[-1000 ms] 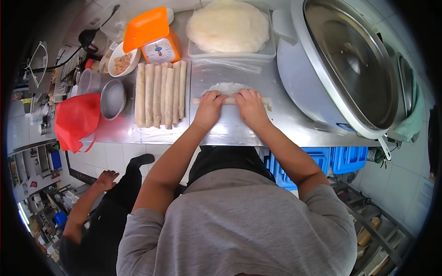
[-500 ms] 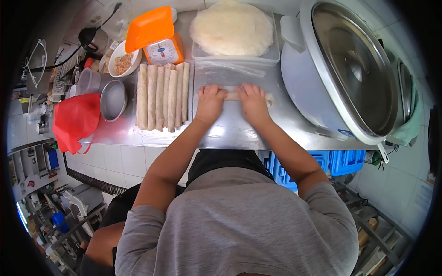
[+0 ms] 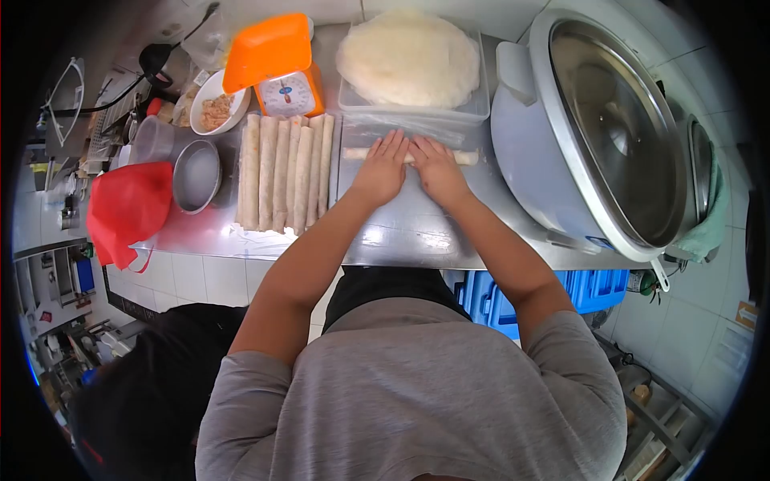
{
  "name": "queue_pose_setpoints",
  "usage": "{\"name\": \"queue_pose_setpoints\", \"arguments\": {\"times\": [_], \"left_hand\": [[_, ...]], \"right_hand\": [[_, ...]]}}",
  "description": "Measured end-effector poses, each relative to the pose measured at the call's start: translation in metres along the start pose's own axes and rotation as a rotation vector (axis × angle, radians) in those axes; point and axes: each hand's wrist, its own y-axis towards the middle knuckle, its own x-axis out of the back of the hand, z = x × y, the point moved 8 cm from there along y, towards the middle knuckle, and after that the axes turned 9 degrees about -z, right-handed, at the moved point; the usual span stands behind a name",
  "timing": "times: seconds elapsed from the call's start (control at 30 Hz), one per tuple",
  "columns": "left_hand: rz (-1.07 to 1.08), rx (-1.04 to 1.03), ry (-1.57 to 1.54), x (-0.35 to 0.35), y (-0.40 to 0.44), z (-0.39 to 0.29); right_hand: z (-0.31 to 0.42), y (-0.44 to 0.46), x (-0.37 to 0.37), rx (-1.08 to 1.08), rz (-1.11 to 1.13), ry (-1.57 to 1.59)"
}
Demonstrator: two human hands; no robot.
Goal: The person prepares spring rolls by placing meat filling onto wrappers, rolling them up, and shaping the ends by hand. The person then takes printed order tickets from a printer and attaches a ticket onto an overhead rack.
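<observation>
A long pale roll (image 3: 465, 158) lies crosswise on the metal table under both hands, its two ends showing. My left hand (image 3: 383, 167) rests flat over its left half, fingers stretched forward. Beside it my right hand (image 3: 436, 167) lies over the middle, its fingers extended and nearly touching the left ones. Left of my hands, several finished rolls (image 3: 273, 172) lie side by side. Beyond the hands, a stack of thin round wrappers (image 3: 407, 60) sits in a clear tray (image 3: 481, 108), with plastic film (image 3: 393, 127) in front of it.
An orange scale (image 3: 287, 94) stands behind the rolls, with a white bowl of filling (image 3: 217, 112) and a metal bowl (image 3: 196, 176) to its left. A red bag (image 3: 128, 212) is at the table's left edge. A large lidded tub (image 3: 537, 160) fills the right. Someone in black (image 3: 160, 385) is at lower left.
Both hands have moved forward and closer together, and their fingers have straightened. The wrapper sheet is now wound into the roll. The person in black has shifted at lower left.
</observation>
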Motion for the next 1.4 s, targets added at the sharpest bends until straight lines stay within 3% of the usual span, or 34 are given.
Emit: {"name": "queue_pose_setpoints", "arguments": {"times": [0.07, 0.17, 0.27, 0.37, 0.47, 0.57, 0.67, 0.77, 1.07, 1.17, 1.27, 1.37, 1.4], "left_hand": [[0.071, 0.021, 0.022, -0.002, 0.006, 0.017], [0.561, 0.373, -0.051, 0.061, 0.003, 0.041], [0.154, 0.68, -0.99, 0.101, -0.019, 0.072], [-0.415, 0.683, -2.073, 0.161, -0.017, -0.001], [-0.526, 0.822, -2.055, 0.174, -0.016, -0.049], [-0.429, 0.632, -1.759, 0.179, -0.022, -0.046], [-0.521, 0.633, -1.326, 0.203, -0.028, -0.049], [-0.55, 0.611, -1.089, 0.21, -0.034, -0.061], [-0.408, 0.517, -0.872, 0.205, -0.042, -0.076], [-0.241, 0.562, -0.941, 0.203, -0.045, -0.082], [-0.043, 0.563, -1.019, 0.201, -0.05, -0.084], [-0.019, 0.482, -1.033, 0.202, -0.052, -0.092], [-0.038, 0.446, -1.025, 0.205, -0.051, -0.095]], "right_hand": [[0.0, 0.017, 0.013, -0.036, 0.095, 0.018], [-0.032, 0.018, 0.009, -0.304, 0.266, 0.412], [-0.017, 0.003, 0.033, -0.458, 0.379, 0.787], [0.035, -0.016, 0.047, -0.647, 0.568, 1.264], [0.077, -0.021, 0.046, -0.572, 0.659, 1.431], [0.09, -0.015, 0.065, -0.405, 0.469, 1.129], [0.118, 0.003, 0.178, 0.026, -0.436, 0.727], [0.157, 0.001, 0.21, 0.288, -0.425, 0.434], [0.171, 0.013, 0.209, 0.399, -0.383, 0.333], [0.163, 0.019, 0.195, 0.474, -0.222, 0.49], [0.141, 0.026, 0.201, 0.074, -0.328, 1.198], [0.149, 0.026, 0.176, 0.15, -0.081, 1.263], [0.151, 0.026, 0.18, 0.197, -0.109, 1.2]]}}
